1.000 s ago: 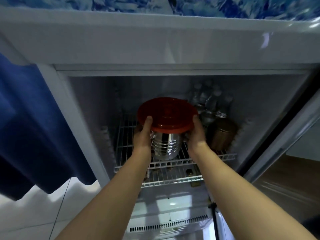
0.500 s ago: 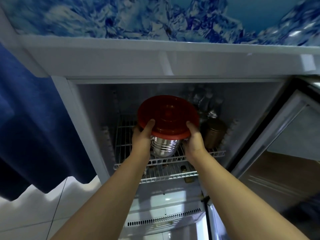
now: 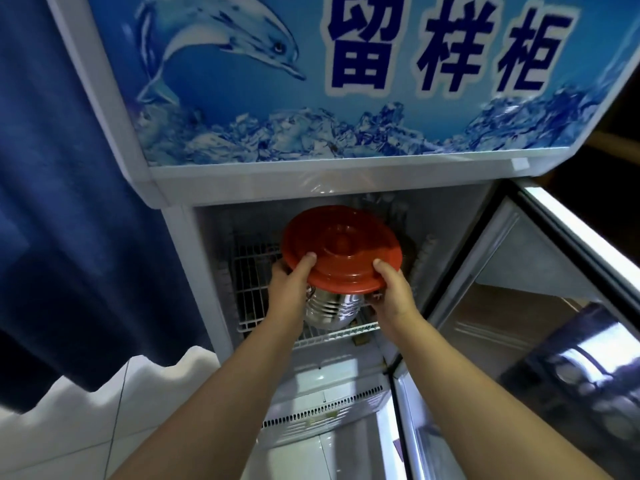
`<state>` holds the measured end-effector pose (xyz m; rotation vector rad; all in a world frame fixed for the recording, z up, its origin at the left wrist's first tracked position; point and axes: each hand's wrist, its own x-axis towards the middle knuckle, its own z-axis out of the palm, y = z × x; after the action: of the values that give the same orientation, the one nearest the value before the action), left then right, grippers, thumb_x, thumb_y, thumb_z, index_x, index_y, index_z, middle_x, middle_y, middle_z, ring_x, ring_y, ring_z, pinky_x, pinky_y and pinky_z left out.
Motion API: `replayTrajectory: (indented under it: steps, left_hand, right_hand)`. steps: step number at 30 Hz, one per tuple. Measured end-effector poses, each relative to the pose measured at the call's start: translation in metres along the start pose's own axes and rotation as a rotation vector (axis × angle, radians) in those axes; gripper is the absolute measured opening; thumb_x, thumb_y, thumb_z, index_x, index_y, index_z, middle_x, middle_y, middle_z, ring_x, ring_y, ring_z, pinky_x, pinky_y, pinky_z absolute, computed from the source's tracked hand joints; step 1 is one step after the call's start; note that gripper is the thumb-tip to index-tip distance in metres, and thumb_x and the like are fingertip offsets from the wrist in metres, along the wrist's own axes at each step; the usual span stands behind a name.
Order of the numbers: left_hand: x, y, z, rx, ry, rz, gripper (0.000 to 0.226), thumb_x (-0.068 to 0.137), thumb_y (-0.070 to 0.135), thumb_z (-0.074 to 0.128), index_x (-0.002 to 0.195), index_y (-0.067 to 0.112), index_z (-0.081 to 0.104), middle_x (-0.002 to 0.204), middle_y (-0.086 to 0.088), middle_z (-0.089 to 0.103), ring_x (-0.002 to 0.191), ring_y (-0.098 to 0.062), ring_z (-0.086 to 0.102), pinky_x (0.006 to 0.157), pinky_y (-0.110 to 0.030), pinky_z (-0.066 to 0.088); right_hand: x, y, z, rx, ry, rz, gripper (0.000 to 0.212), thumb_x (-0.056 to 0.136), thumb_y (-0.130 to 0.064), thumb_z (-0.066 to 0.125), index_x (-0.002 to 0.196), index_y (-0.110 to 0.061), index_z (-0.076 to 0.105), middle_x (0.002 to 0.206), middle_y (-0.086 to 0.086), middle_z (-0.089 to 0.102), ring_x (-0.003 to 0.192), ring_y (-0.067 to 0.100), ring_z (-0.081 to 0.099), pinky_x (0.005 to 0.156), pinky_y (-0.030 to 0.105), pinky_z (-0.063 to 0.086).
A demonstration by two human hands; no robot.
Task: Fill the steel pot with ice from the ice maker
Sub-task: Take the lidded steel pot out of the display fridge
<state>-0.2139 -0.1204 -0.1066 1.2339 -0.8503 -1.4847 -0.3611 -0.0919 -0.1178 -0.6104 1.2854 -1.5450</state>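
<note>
A ribbed steel pot with a round red lid is held in front of the open white cabinet, just above the front edge of its wire shelf. My left hand grips the pot's left side, thumb on the lid rim. My right hand grips the right side the same way. The lid hides the pot's inside, so no ice can be seen.
The cabinet's glass door stands open at the right. A blue sign with a dolphin tops the cabinet. A dark blue curtain hangs at the left over white floor tiles. A vent grille sits below the shelf.
Both hands have drawn the lidded pot out of the cabinet toward me, from deep on the shelf to its front edge. The view has tilted up, showing the sign.
</note>
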Motion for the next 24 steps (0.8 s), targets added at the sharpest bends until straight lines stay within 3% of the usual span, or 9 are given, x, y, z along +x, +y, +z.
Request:
replayTrajectory:
  steps: [6, 10, 13, 16, 19, 24]
  left_hand:
    - [-0.039, 0.010, -0.005, 0.005, -0.073, -0.039, 0.041, 0.088, 0.032, 0.063, 0.122, 0.023, 0.042, 0.118, 0.000, 0.055, 0.108, -0.019, 0.053, 0.088, -0.032, 0.037]
    - [-0.061, 0.011, -0.010, -0.019, -0.100, -0.041, 0.043, 0.088, 0.031, 0.063, 0.124, 0.021, 0.041, 0.121, -0.001, 0.054, 0.111, -0.020, 0.052, 0.088, -0.032, 0.036]
    - [-0.080, 0.011, -0.016, -0.036, -0.097, -0.041, 0.054, 0.087, 0.031, 0.064, 0.133, 0.018, 0.040, 0.118, 0.001, 0.055, 0.110, -0.019, 0.052, 0.088, -0.032, 0.037]
    - [-0.104, 0.010, -0.027, -0.035, -0.089, -0.034, 0.050, 0.088, 0.031, 0.063, 0.131, 0.020, 0.040, 0.112, 0.005, 0.055, 0.102, -0.014, 0.052, 0.085, -0.029, 0.038]
    - [-0.134, 0.008, -0.043, -0.032, -0.067, -0.020, 0.053, 0.088, 0.031, 0.063, 0.133, 0.019, 0.041, 0.120, 0.001, 0.056, 0.103, -0.013, 0.053, 0.084, -0.026, 0.040]
    - [-0.183, 0.005, -0.075, -0.057, 0.034, -0.017, 0.041, 0.087, 0.031, 0.065, 0.121, 0.018, 0.046, 0.118, -0.004, 0.060, 0.098, -0.014, 0.058, 0.085, -0.030, 0.044]
  right_hand:
    - [-0.041, -0.013, -0.007, 0.006, 0.072, 0.026, 0.012, 0.092, -0.021, 0.053, 0.101, -0.029, 0.056, 0.103, 0.001, 0.064, 0.095, 0.020, 0.058, 0.083, 0.034, 0.047]
    - [-0.068, -0.020, -0.010, 0.014, 0.067, 0.010, 0.014, 0.093, -0.018, 0.052, 0.104, -0.026, 0.057, 0.096, 0.002, 0.065, 0.086, 0.017, 0.059, 0.070, 0.028, 0.045]
    - [-0.088, -0.023, -0.012, -0.012, 0.058, 0.009, 0.019, 0.093, -0.019, 0.053, 0.112, -0.022, 0.055, 0.096, 0.002, 0.065, 0.085, 0.017, 0.059, 0.070, 0.028, 0.045]
    - [-0.109, -0.019, -0.014, -0.040, 0.042, 0.006, 0.018, 0.093, -0.021, 0.053, 0.110, -0.026, 0.055, 0.101, 0.002, 0.065, 0.090, 0.016, 0.059, 0.076, 0.030, 0.046]
    - [-0.135, -0.014, -0.013, -0.068, 0.003, 0.010, 0.021, 0.093, -0.022, 0.053, 0.112, -0.030, 0.053, 0.108, 0.000, 0.064, 0.098, 0.017, 0.058, 0.080, 0.032, 0.046]
    - [-0.184, -0.006, -0.004, -0.075, -0.045, 0.025, 0.029, 0.092, -0.021, 0.055, 0.121, -0.025, 0.054, 0.111, 0.003, 0.064, 0.098, 0.019, 0.057, 0.073, 0.030, 0.045]
